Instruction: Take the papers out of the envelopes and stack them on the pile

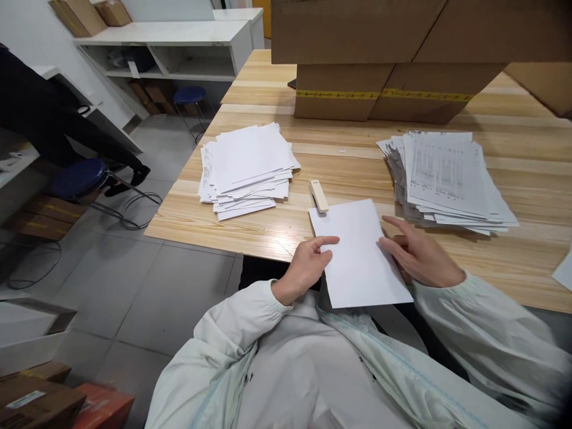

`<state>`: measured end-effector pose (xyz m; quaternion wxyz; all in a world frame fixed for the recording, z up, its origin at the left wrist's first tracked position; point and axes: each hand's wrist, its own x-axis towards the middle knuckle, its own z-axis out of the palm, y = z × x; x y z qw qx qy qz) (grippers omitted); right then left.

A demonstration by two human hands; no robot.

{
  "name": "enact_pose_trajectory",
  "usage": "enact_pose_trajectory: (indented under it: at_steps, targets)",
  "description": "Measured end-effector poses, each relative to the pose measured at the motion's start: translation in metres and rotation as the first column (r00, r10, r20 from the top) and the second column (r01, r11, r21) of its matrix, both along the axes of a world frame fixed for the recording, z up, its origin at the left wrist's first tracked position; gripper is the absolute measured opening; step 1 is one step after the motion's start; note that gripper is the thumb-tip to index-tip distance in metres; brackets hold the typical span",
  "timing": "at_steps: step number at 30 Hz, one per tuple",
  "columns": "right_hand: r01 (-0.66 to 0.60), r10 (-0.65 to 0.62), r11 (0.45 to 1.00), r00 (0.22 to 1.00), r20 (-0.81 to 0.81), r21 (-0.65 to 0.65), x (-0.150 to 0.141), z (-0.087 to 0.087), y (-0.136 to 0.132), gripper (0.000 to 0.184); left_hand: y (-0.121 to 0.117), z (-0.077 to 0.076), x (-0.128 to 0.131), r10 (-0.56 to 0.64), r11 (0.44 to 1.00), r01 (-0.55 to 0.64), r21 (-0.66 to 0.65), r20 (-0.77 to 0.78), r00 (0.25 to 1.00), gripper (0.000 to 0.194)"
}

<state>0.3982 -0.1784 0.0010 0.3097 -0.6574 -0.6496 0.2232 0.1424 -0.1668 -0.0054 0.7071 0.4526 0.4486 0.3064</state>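
A white sheet of paper (360, 262), possibly several together, lies before me, its near end overhanging the table's front edge. My left hand (308, 262) grips its left edge, with the index finger and thumb on top and the other fingers curled. At the opposite edge is my right hand (422, 253), thumb touching the paper and index finger stretched out apart from it; its lower fingers are partly hidden. A cream stapler (319, 196) sits at the sheet's far left corner. To the left is a pile of white papers (250, 161); a pile of printed papers (447, 176) is on the right.
Large cardboard boxes (339, 89) are stacked at the back of the wooden table (339, 161). Blue stools (80, 177) and a person's dark-clothed leg (96, 134) are off to the left. Another paper (565, 268) pokes in at the right edge.
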Motion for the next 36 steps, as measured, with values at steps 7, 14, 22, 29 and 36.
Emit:
enact_pose_trajectory:
  at_steps: [7,14,22,29,36]
  targets:
    - [-0.274,0.088,0.914,0.854,0.513,0.3,-0.037,0.073,0.064,0.035,0.013,0.009,0.0,-0.044,0.995,0.042,-0.093,-0.024,0.999,0.049]
    - [-0.513,0.369,0.826,0.805,0.465,0.232,-0.132,0.006,0.176,0.045,0.019,0.009,0.002,-0.018,0.985,0.011,-0.173,-0.04,0.999,0.051]
    - [-0.463,0.299,0.854,0.809,0.505,0.236,-0.142,-0.015,0.175,0.045,0.023,0.01,0.004,-0.04,0.981,0.034,-0.192,-0.028,0.999,0.049]
    - [-0.332,0.174,0.833,0.917,0.36,0.443,-0.093,0.041,0.123,0.043,-0.03,0.008,-0.048,0.057,0.925,0.034,0.378,-0.228,0.972,0.034]
    - [-0.457,0.385,0.872,0.863,-0.328,-0.177,-0.065,0.036,-0.006,0.059,-0.07,0.025,-0.095,0.345,0.281,0.066,0.957,-0.165,0.924,0.047]
